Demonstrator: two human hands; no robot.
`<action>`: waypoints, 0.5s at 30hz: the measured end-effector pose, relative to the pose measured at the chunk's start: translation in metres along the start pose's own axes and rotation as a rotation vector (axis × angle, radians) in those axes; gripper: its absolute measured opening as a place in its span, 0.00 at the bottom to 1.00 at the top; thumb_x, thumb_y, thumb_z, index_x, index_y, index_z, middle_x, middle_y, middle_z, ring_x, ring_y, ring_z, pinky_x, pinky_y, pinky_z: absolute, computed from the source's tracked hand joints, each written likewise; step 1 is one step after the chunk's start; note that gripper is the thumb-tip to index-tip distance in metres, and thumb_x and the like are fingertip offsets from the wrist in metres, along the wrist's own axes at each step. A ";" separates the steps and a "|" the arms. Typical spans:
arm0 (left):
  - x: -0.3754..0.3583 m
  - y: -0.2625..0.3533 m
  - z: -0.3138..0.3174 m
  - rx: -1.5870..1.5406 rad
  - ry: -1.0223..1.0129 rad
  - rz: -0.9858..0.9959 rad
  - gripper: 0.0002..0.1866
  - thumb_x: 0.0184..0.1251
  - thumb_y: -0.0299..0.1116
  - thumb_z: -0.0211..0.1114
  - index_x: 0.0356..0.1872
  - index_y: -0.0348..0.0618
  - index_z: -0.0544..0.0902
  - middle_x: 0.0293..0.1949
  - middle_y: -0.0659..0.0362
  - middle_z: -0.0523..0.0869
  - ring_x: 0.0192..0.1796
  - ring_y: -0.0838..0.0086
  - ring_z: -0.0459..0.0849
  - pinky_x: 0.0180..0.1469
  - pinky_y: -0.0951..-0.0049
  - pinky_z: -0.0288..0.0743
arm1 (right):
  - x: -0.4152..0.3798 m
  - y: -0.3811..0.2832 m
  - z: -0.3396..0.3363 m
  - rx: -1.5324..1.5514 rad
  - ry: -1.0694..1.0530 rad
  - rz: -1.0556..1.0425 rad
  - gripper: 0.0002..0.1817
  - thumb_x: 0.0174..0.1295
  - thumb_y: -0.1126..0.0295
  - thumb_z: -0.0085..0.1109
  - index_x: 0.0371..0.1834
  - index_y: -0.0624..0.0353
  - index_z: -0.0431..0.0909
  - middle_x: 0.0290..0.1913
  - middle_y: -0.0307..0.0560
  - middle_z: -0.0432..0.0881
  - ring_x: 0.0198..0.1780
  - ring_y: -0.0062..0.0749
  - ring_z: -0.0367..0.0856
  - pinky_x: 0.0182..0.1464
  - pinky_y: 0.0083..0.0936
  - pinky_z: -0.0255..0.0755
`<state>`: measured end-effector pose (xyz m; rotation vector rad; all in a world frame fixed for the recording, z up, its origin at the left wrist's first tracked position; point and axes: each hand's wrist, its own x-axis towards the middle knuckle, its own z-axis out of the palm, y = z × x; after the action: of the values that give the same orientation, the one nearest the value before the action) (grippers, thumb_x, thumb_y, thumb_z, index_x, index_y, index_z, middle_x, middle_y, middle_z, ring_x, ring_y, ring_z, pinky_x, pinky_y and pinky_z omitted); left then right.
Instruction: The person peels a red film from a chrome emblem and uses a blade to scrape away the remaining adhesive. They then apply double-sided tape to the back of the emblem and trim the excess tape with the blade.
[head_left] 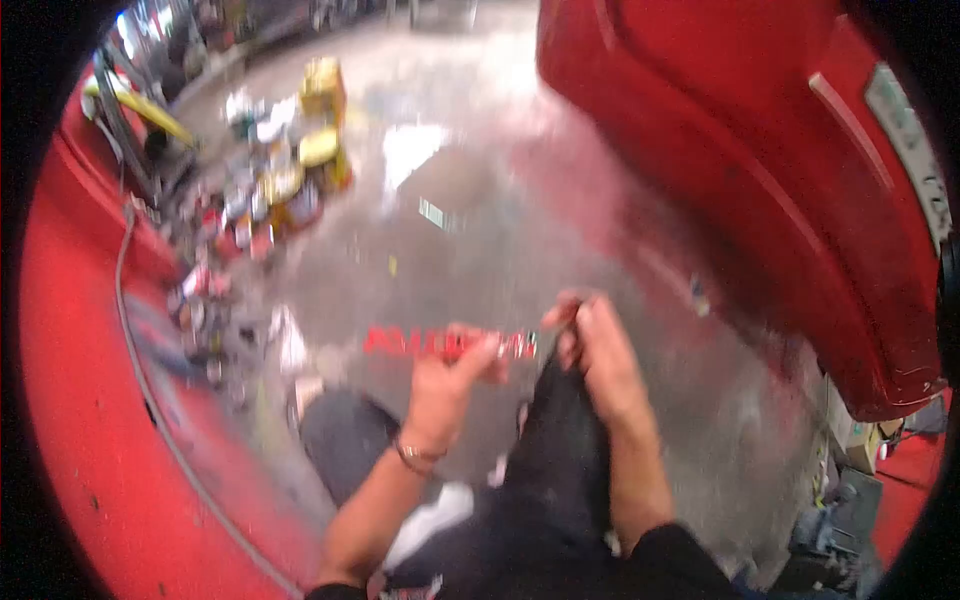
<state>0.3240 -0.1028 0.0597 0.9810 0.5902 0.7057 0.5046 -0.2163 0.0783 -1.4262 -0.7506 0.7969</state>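
My left hand (445, 390), with a bracelet at its wrist, is closed around a long red strip (390, 342). Letter-like marks run along the strip, but blur hides its exact kind. Its paler end sticks out past my fingers toward the right hand. My right hand (605, 365) is held up a short way to the right, fingers curled into a pinch. Something small and dark may be between those fingertips; I cannot make it out. The two hands are apart, above my dark-clothed legs (555, 430).
A red car body (720, 180) with a number plate (905, 140) fills the upper right. Along the left runs a red panel (90, 400) with a grey cable (135, 350). Yellow tins (323, 90) and several other containers stand on the stained concrete floor (490, 240). Dark equipment (835, 530) sits lower right.
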 end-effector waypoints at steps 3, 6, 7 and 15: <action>-0.034 -0.021 -0.005 -0.129 0.045 -0.227 0.08 0.79 0.35 0.73 0.48 0.42 0.85 0.39 0.56 0.92 0.39 0.70 0.92 0.41 0.68 0.86 | -0.030 -0.003 -0.009 -0.056 0.042 0.052 0.19 0.88 0.63 0.47 0.67 0.64 0.80 0.49 0.40 0.86 0.40 0.17 0.76 0.45 0.19 0.74; -0.043 -0.057 -0.007 -0.180 0.101 -0.405 0.12 0.78 0.38 0.74 0.48 0.39 0.88 0.39 0.55 0.93 0.35 0.73 0.92 0.40 0.72 0.84 | -0.063 0.017 -0.025 -0.107 -0.007 0.177 0.19 0.89 0.62 0.47 0.67 0.63 0.80 0.45 0.39 0.86 0.38 0.16 0.75 0.42 0.17 0.72; -0.043 -0.066 -0.008 -0.188 0.127 -0.416 0.13 0.77 0.38 0.75 0.48 0.39 0.88 0.39 0.55 0.93 0.34 0.73 0.92 0.38 0.73 0.84 | -0.074 0.020 -0.030 -0.137 -0.026 0.254 0.19 0.89 0.62 0.47 0.66 0.63 0.81 0.43 0.38 0.86 0.37 0.16 0.75 0.41 0.17 0.72; -0.034 -0.082 -0.004 0.013 0.280 -0.366 0.15 0.75 0.39 0.77 0.47 0.37 0.89 0.32 0.58 0.90 0.27 0.76 0.88 0.30 0.76 0.77 | -0.097 0.046 -0.034 -0.154 -0.046 0.411 0.14 0.87 0.63 0.52 0.63 0.61 0.79 0.39 0.36 0.85 0.35 0.14 0.75 0.36 0.17 0.71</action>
<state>0.3210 -0.1568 -0.0109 0.7609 0.9926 0.5134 0.4789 -0.3171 0.0346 -1.7359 -0.5674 1.1082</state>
